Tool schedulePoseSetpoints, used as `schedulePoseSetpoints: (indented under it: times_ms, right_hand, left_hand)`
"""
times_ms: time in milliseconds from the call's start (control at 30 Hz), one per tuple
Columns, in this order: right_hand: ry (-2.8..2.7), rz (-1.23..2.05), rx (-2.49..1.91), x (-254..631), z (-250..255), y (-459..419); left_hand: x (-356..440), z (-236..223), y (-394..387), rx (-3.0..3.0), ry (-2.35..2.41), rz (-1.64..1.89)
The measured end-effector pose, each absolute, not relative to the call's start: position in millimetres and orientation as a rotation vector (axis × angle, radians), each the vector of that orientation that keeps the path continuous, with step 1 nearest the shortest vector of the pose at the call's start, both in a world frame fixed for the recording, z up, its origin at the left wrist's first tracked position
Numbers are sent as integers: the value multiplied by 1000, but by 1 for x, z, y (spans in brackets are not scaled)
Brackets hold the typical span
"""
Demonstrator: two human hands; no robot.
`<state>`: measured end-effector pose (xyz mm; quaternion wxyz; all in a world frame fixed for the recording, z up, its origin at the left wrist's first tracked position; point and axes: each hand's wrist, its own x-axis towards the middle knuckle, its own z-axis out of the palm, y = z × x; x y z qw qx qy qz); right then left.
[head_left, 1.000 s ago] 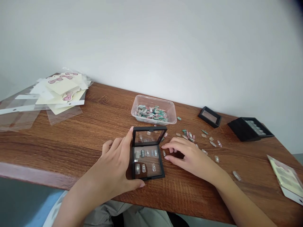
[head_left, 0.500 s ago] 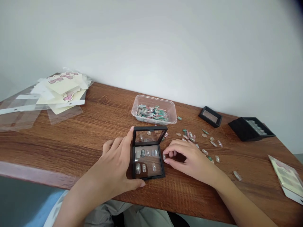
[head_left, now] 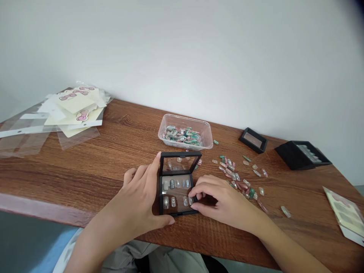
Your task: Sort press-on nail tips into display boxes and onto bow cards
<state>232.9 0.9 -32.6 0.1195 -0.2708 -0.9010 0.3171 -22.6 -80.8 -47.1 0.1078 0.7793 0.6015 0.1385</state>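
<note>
A black display case (head_left: 194, 179) stands with its lid up on the brown table, clear film inside it. Two rows of press-on nails (head_left: 172, 184) lie on the film, some silvery and patterned, others with hearts or stars. Around the case's left side is my left hand (head_left: 138, 201), fingers along the raised lid and thumb by the front edge. My right hand (head_left: 220, 197) pinches a clear press-on nail (head_left: 190, 201) between thumb and index finger, at the right end of the front row. The fingertips partly cover this nail.
Loose nails (head_left: 227, 165) are scattered right of the case. Behind it, a clear plastic tub (head_left: 209, 132) holds many more. Small black frame (head_left: 253, 140) and black boxes (head_left: 292, 155) stand at the right. Bagged cards (head_left: 76, 104) pile up at left; one packet (head_left: 345, 216) lies far right.
My right hand picked up a clear nail from the table beside the case and moved it left, over the case's rim, to the front row. My left hand stayed put.
</note>
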Motion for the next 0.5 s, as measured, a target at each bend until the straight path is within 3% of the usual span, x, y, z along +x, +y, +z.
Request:
schedulePoseSetpoints:
  times_ms: [333, 500]
  right_hand:
    - [-2518, 894, -757, 239, -29, 2]
    - [-2449, 595, -929, 243, -32, 15]
  left_hand:
    - [-23, -47, -81, 2300, 1780, 374]
    - [-25, -47, -82, 2307, 1799, 364]
